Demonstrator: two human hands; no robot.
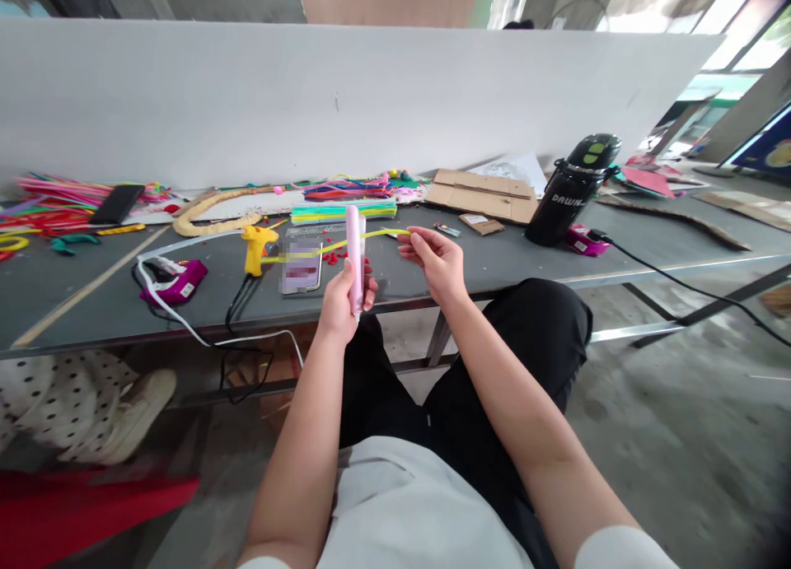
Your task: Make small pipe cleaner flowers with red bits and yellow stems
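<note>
My left hand (341,304) is wrapped round a slim pink mini hair straightener (353,260), held upright above the table's front edge. A long yellow pipe cleaner (337,245) runs across at the straightener, one end reaching left towards the glue gun. Whether the plates press on it cannot be made out. My right hand (437,260) pinches the pipe cleaner's right end between thumb and fingers. Behind my left hand, a phone (301,268) lies on the table beside small red bits (334,258).
A yellow glue gun (256,248) and purple power socket (176,283) with trailing cords are at left. Pipe cleaner bundles (343,212), cardboard (482,194) and a black bottle (572,194) line the back of the grey table (494,260). A person's shoe (139,412) shows lower left.
</note>
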